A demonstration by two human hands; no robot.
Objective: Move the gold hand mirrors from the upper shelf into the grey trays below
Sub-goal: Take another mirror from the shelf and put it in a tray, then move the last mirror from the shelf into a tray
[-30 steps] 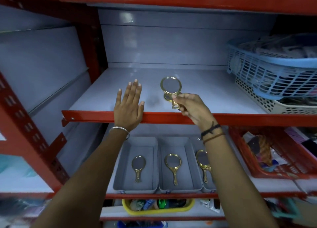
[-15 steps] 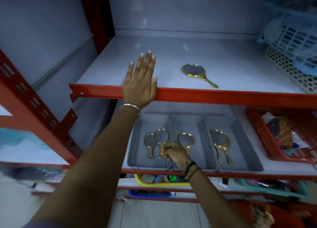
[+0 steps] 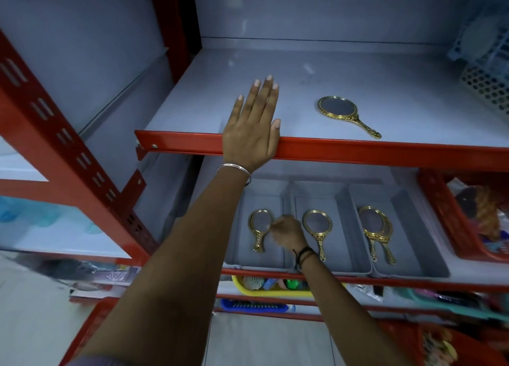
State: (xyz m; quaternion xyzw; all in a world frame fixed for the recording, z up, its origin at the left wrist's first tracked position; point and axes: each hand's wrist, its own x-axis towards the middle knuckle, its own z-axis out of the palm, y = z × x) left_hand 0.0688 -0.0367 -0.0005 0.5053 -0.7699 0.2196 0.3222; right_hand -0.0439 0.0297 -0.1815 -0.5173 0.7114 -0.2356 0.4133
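One gold hand mirror (image 3: 337,109) lies flat on the grey upper shelf (image 3: 358,71), handle pointing right and toward me. My left hand (image 3: 252,126) rests flat and empty on that shelf's red front edge, left of the mirror. Below stand three grey trays. The left tray (image 3: 248,258) shows one mirror (image 3: 260,229), the middle tray (image 3: 341,255) holds one (image 3: 316,222), and the right tray (image 3: 407,263) holds two overlapping (image 3: 373,219). My right hand (image 3: 287,232) is low over the wall between the left and middle trays, fingers curled against the left mirror's rim; its grip is blurred.
A blue basket (image 3: 484,49) sits on a perforated one at the upper shelf's right end. A red basket (image 3: 440,228) with goods stands right of the trays. A yellow tray (image 3: 248,288) of small items sits one shelf lower. A red upright (image 3: 68,151) flanks the left.
My right hand carried a mirror from the upper shelf down to the left tray, and it now sits beside a mirror lying there. My left hand stayed on the shelf edge.
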